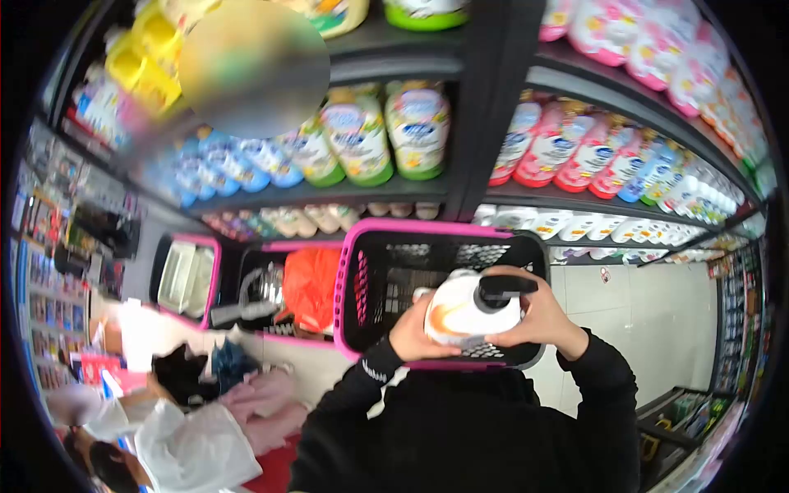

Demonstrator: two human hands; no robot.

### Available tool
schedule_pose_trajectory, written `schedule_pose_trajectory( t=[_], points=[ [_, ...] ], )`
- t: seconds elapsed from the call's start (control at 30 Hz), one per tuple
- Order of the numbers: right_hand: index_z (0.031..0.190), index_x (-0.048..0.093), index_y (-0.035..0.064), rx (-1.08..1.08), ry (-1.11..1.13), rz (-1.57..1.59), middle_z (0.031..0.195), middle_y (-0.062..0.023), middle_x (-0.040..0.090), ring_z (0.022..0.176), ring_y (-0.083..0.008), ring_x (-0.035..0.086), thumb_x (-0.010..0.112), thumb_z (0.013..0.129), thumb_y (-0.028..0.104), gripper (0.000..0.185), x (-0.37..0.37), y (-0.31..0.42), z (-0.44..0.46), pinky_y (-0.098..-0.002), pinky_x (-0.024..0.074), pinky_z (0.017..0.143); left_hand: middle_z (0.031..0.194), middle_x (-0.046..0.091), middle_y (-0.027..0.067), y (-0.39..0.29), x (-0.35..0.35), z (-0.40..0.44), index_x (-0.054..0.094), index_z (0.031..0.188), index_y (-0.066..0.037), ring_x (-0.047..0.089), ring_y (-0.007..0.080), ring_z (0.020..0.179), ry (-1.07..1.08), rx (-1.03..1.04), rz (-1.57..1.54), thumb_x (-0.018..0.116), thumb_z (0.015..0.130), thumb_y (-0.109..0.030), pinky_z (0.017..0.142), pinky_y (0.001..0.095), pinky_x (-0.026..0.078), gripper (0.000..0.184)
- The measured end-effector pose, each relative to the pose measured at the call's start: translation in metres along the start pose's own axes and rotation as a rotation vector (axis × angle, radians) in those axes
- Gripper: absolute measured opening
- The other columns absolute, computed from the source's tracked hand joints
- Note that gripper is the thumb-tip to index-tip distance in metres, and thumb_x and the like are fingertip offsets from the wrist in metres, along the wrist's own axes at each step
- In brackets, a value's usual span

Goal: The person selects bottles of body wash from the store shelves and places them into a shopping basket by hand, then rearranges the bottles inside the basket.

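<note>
A white pump bottle (450,306) with an orange mark and a black pump head (496,292) is between my two hands, above the black basket with a pink rim (349,283). My left hand (415,335) wraps the bottle's lower left side. On its right side, my right hand (541,316) closes round the bottle near the pump head. The bottle's underside is hidden, as is part of the basket floor beneath it. A small white shape shows beside the bottle at its left; I cannot tell what it is.
Shelves ahead hold green bottles (359,140), pink bottles (567,148) and a low row of white bottles (588,226). More pink-rimmed baskets stand to the left, one with a red-orange bag (312,283), another with pale containers (187,278). People, one in a white top (193,444), are at lower left.
</note>
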State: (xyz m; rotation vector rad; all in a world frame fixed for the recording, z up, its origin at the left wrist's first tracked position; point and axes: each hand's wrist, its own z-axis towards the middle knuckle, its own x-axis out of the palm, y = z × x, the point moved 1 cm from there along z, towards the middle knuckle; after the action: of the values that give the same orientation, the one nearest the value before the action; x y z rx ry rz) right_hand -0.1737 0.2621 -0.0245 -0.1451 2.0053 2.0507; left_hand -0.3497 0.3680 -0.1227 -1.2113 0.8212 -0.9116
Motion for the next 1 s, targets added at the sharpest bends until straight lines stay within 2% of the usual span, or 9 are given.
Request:
schedule_pose_trajectory(
  t=[0.1, 0.3, 0.43, 0.53, 0.63, 0.8, 0.9, 0.97, 1.0],
  points=[
    [0.110, 0.049, -0.0007, -0.105, 0.040, -0.089, 0.103, -0.0119, 0.056, 0.096, -0.0192, 0.054, 0.078, 0.052, 0.022, 0.068, -0.018, 0.030, -0.018, -0.0288, 0.0405, 0.085, 0.111, 0.049, 0.0130, -0.033, 0.027, 0.010, 0.035, 0.118, 0.003, 0.048, 0.0202, 0.105, 0.008, -0.069, -0.190, 0.081, 0.053, -0.019, 0.091, 0.0329, 0.037, 0.083],
    [0.112, 0.048, 0.0008, -0.118, 0.035, -0.134, 0.106, -0.0120, 0.055, 0.096, -0.0201, 0.055, 0.077, 0.056, 0.022, 0.066, -0.057, 0.060, -0.073, -0.0284, 0.0417, 0.083, 0.113, 0.049, 0.0122, -0.050, 0.080, 0.024, 0.037, 0.119, 0.002, 0.047, 0.0203, 0.106, 0.031, 0.055, -0.044, 0.082, 0.052, -0.018, 0.092, 0.0329, 0.036, 0.083],
    [0.112, 0.048, 0.0012, -0.113, -0.013, -0.135, 0.107, -0.0121, 0.055, 0.095, -0.0201, 0.056, 0.077, 0.056, 0.026, 0.068, -0.088, 0.062, -0.118, -0.0282, 0.0425, 0.082, 0.114, 0.047, 0.0117, -0.055, 0.129, 0.034, 0.035, 0.120, 0.003, 0.047, 0.0197, 0.106, 0.054, 0.047, -0.088, 0.081, 0.053, -0.015, 0.091, 0.0321, 0.036, 0.084],
    [0.113, 0.047, 0.0019, -0.200, -0.073, -0.186, 0.105, -0.0124, 0.056, 0.094, -0.0220, 0.057, 0.076, 0.056, 0.028, 0.069, -0.116, 0.053, -0.153, -0.0289, 0.0436, 0.080, 0.113, 0.048, 0.0113, -0.071, 0.177, 0.046, 0.034, 0.120, 0.003, 0.047, 0.0190, 0.106, 0.087, 0.016, -0.142, 0.080, 0.053, -0.013, 0.090, 0.0313, 0.037, 0.083],
    [0.115, 0.045, 0.0025, -0.257, -0.101, -0.209, 0.105, -0.0132, 0.056, 0.094, -0.0231, 0.057, 0.076, 0.057, 0.029, 0.070, -0.149, 0.053, -0.185, -0.0297, 0.0439, 0.080, 0.114, 0.048, 0.0113, -0.078, 0.222, 0.059, 0.032, 0.121, 0.003, 0.047, 0.0187, 0.105, 0.110, 0.102, -0.090, 0.079, 0.054, -0.010, 0.090, 0.0313, 0.038, 0.084],
    [0.117, 0.042, 0.0034, -0.251, -0.115, -0.247, 0.105, -0.0149, 0.055, 0.092, -0.0258, 0.057, 0.075, 0.058, 0.030, 0.072, -0.196, 0.064, -0.235, -0.0314, 0.0443, 0.079, 0.100, 0.058, 0.0091, -0.085, 0.293, 0.082, 0.052, 0.106, -0.001, 0.056, 0.0192, 0.093, 0.018, 0.244, -0.081, 0.078, 0.055, -0.018, 0.084, 0.0302, 0.041, 0.060],
    [0.122, 0.035, 0.0048, -0.185, -0.146, -0.252, 0.108, -0.0153, 0.052, 0.098, -0.0261, 0.054, 0.076, 0.057, 0.027, 0.080, -0.217, 0.069, -0.258, -0.0325, 0.0421, 0.082, 0.098, 0.059, 0.0090, -0.094, 0.322, 0.096, 0.052, 0.105, -0.001, 0.057, 0.0191, 0.091, 0.000, 0.329, -0.041, 0.078, 0.054, -0.019, 0.083, 0.0302, 0.042, 0.061],
    [0.128, 0.026, 0.0070, -0.316, -0.223, -0.115, 0.115, -0.0160, 0.047, 0.107, -0.0260, 0.048, 0.078, 0.057, 0.024, 0.091, -0.228, 0.066, -0.270, -0.0334, 0.0374, 0.088, 0.099, 0.059, 0.0094, -0.098, 0.337, 0.103, 0.052, 0.105, 0.001, 0.057, 0.0189, 0.091, 0.021, 0.302, -0.089, 0.078, 0.053, -0.019, 0.083, 0.0302, 0.042, 0.061],
    [0.131, 0.020, 0.0082, -0.332, -0.195, -0.038, 0.123, -0.0160, 0.039, 0.112, -0.0247, 0.042, 0.080, 0.056, 0.022, 0.097, -0.235, 0.059, -0.276, -0.0346, 0.0323, 0.093, 0.099, 0.059, 0.0097, -0.099, 0.342, 0.106, 0.052, 0.105, 0.001, 0.057, 0.0190, 0.092, 0.031, 0.269, -0.114, 0.078, 0.053, -0.019, 0.083, 0.0302, 0.042, 0.062]
  ],
)
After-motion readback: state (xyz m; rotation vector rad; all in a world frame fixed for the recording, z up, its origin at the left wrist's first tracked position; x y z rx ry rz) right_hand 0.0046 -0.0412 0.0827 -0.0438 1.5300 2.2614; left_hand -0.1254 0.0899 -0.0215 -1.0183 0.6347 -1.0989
